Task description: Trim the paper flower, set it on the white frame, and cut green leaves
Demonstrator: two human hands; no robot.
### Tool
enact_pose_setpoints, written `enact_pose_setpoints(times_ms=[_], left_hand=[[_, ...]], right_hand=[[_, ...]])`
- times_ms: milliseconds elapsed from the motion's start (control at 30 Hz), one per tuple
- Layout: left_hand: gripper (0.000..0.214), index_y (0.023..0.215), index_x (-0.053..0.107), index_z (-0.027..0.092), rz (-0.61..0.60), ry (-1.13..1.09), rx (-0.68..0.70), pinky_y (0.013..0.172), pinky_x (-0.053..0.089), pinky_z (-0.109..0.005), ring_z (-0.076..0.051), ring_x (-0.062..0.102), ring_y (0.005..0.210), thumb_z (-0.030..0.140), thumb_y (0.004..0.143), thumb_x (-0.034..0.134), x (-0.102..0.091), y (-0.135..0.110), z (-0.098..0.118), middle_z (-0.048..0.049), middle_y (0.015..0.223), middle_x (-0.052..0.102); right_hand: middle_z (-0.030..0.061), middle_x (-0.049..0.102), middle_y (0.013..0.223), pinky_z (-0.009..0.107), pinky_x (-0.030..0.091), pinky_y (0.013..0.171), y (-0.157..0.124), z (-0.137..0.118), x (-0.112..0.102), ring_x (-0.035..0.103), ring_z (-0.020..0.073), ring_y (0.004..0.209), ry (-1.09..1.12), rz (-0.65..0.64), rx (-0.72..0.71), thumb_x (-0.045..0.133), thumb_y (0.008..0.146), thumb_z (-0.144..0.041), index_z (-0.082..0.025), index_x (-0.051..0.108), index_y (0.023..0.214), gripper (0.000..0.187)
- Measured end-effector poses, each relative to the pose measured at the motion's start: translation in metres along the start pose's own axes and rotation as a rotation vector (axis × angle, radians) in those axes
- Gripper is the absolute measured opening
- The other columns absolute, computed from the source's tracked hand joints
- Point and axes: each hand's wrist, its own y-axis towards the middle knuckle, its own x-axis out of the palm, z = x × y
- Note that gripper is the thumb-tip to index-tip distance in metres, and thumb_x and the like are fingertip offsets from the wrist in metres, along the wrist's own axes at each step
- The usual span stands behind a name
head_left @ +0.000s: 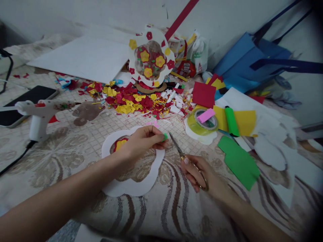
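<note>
Nearest the head camera, the bare left forearm [75, 195] reaches in over a patterned cloth [196, 215]. The left hand [148, 138] pinches a small green scrap [165, 136] over a white scalloped ring [121, 190], a red-and-yellow flower [121, 144] showing in its opening. The right hand [198, 172] grips scissors [179, 150] by the handles, tips just beside the scrap; the blades seem nearly together, though dimness blurs this. A larger green sheet [239, 164] lies to the right.
</note>
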Motion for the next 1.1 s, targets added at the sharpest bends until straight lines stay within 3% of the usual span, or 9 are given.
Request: enact_pose_setpoints(times_ms=[133, 633, 933, 1100], left_hand=[[0.019, 0.069, 0.053, 0.015, 0.012, 0.104, 0.028, 0.050, 0.039, -0.019, -0.006, 0.048, 0.047, 0.027, 0.073, 0.068, -0.003, 0.003, 0.001, 0.0036, 0.053, 0.055], [0.015, 0.073, 0.055, 0.014, 0.002, -0.005, 0.017, 0.055, 0.044, -0.020, -0.007, 0.055, 0.053, 0.021, 0.072, 0.068, -0.008, 0.009, 0.004, 0.0013, 0.061, 0.060], [0.015, 0.071, 0.054, 0.014, -0.002, 0.006, -0.002, 0.053, 0.044, -0.019, -0.007, 0.055, 0.054, 0.021, 0.073, 0.067, -0.012, 0.011, 0.008, 0.0015, 0.061, 0.059], [0.013, 0.071, 0.055, 0.014, -0.036, 0.078, -0.006, 0.053, 0.044, -0.019, -0.007, 0.055, 0.052, 0.022, 0.074, 0.065, -0.010, 0.007, 0.012, 0.0018, 0.059, 0.060]], right_hand=[[-0.0080, 0.035, 0.043, 0.016, 0.025, 0.029, 0.002, 0.003, -0.007, 0.028, 0.0045, 0.030, 0.074, -0.046, 0.059, 0.044, 0.082, -0.070, -0.019, 0.044, 0.064, 0.054], [-0.0076, 0.039, 0.044, 0.018, 0.028, 0.033, 0.003, -0.005, -0.022, 0.034, 0.0058, 0.031, 0.079, -0.152, 0.096, 0.039, 0.081, -0.073, -0.017, 0.052, 0.069, 0.059], [-0.0076, 0.038, 0.040, 0.017, 0.025, 0.034, 0.008, -0.004, -0.034, 0.030, 0.0047, 0.031, 0.308, -0.355, 0.282, 0.042, 0.085, -0.068, -0.015, 0.054, 0.066, 0.057], [-0.0069, 0.039, 0.043, 0.017, 0.023, 0.035, 0.006, -0.008, -0.035, 0.031, 0.0047, 0.033, 0.341, -0.360, 0.336, 0.037, 0.079, -0.078, -0.016, 0.053, 0.067, 0.065]])
